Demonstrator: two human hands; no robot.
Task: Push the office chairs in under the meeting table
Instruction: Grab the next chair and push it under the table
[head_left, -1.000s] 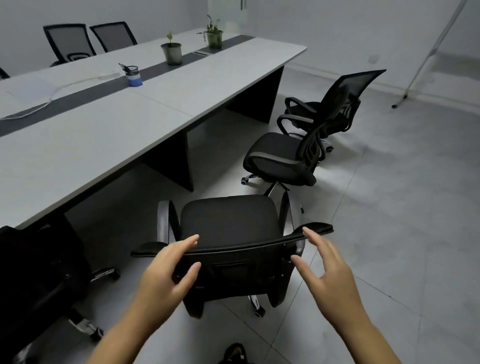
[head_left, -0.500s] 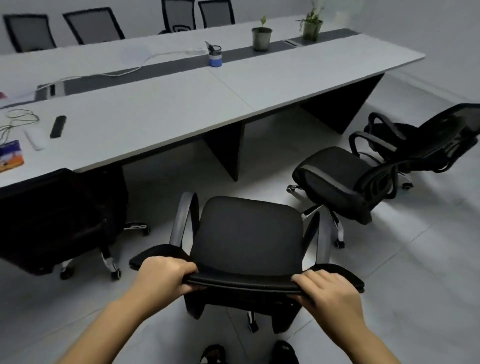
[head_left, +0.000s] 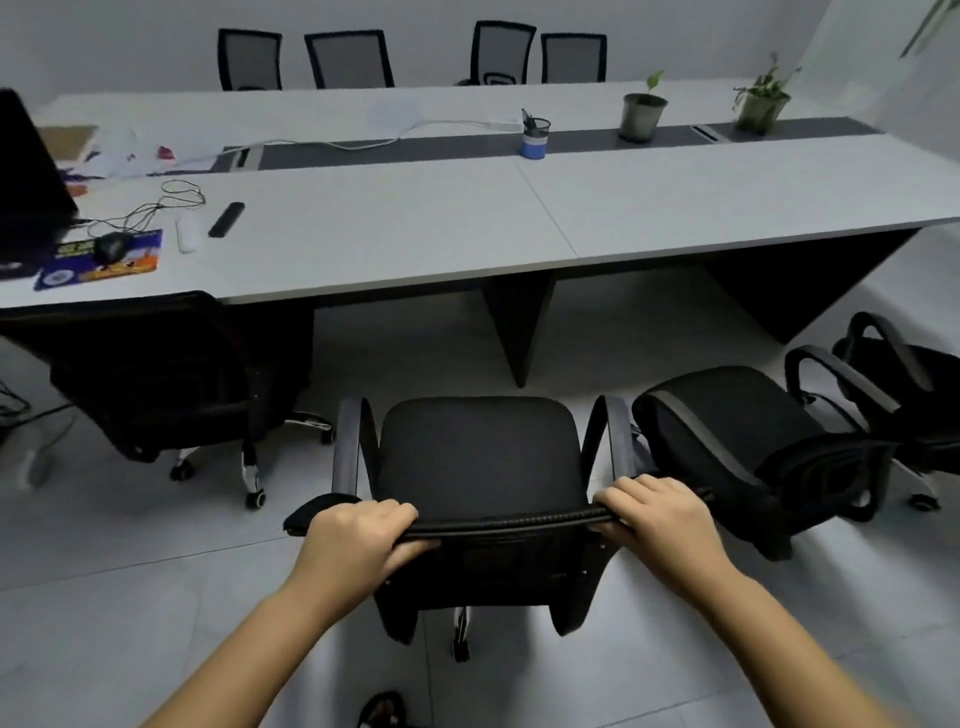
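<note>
Both hands, left (head_left: 358, 535) and right (head_left: 655, 514), grip the black padded castor office chair (head_left: 480, 457) by its stiff backrest top; it probably rolls lightly toward the grey tabletop (head_left: 467, 228).

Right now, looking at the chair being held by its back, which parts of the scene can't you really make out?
- Held chair: wheels mostly hidden beneath its seat and back, head view.
- Left hand and right hand: fingertips curl out of sight over the chair back.
- Rightmost chair: cut off by the frame edge.
- Papers at the table's far left: too blurred to read.
</note>
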